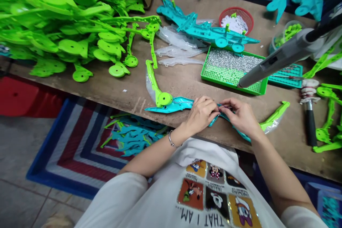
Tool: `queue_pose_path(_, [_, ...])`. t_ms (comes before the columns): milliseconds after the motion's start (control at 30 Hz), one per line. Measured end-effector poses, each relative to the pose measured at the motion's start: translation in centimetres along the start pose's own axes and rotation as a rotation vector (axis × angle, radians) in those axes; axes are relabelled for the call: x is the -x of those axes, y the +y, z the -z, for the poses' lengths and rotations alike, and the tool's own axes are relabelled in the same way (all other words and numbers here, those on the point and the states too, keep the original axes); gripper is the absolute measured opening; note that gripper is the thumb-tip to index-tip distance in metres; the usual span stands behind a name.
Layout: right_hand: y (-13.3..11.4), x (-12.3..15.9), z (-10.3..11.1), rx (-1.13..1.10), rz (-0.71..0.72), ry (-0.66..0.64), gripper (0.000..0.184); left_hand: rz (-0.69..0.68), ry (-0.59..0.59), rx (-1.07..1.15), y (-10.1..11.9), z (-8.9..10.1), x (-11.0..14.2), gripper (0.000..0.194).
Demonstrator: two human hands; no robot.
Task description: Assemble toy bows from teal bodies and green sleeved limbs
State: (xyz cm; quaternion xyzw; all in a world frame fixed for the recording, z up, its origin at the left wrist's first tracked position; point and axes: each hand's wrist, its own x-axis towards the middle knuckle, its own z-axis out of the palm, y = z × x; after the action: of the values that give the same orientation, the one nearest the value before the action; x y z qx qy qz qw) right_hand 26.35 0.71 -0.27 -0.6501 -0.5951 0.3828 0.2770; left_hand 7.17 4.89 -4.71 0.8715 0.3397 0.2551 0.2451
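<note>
"Where's the blue frame (182,103)?"
"Along the table's (183,82) near edge, the left hand (203,114) pinching its middle."
"And the right hand (242,117)?"
"Fingertips bunched just beside; one cannot tell whether they pinch it."

Near the table's (181,78) front edge two hands (203,114) (239,117) and one hammer (310,121) are showing, with two shallow trays (221,74) (287,83) and one red basket (250,20) sitting farther back.

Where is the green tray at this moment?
In the head view, the green tray lies right of centre on the table, beyond the right hand, with the teal tray by its right end and the red basket farther back.
</note>
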Motion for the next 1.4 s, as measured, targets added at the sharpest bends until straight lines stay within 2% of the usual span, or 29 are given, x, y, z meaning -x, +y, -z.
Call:
queue_pose_path(167, [0.5,-0.2,0.7,0.083,0.060,-0.024,0.017,0.009,0.099,-0.038,0.2,-0.2,-0.2,0.014])
queue_pose_path(333, [1.3,-0.2,0.7,-0.080,-0.026,-0.049,0.030,-0.018,0.145,-0.034,0.2,-0.7,0.1,0.006])
queue_pose_path(367, [1.3,-0.2,0.7,-0.112,-0.047,-0.049,0.032,-0.011,0.155,-0.025,0.2,-0.8,0.2,0.010])
queue_pose_path(467, [0.9,-0.3,0.6,-0.125,-0.081,-0.034,0.033,0.025,0.177,0.013,0.1,-1.1,0.3,0.039])
queue_pose_path(533, [0.6,-0.4,0.6,-0.136,-0.095,-0.033,0.033,0.040,0.181,0.024,0.1,-1.2,0.2,0.045])
queue_pose_path(667, [0.7,-0.8,0.6,-0.162,-0.116,-0.032,0.035,-0.026,0.153,-0.046,-0.1,-0.9,0.1,0.008])
queue_pose_path(833, [1.3,-1.3,0.6,-0.189,-0.157,-0.054,0.022,-0.085,0.116,-0.110,0.1,-0.5,-0.1,0.017])
queue_pose_path(1033, [1.3,-1.6,0.8,-0.240,-0.181,-0.091,0.027,-0.016,0.063,-0.071,0.4,-0.4,-0.5,0.015])
queue_pose_path(1233, [1.4,-1.3,0.8,-0.173,-0.036,-0.117,0.026,0.041,0.021,-0.011,0.4,-0.1,-0.8,0.016])
queue_pose_path(1400, [0.7,-0.9,1.1,0.102,0.245,-0.113,0.029,-0.006,-0.074,0.060,0.2,0.9,-1.1,0.004])
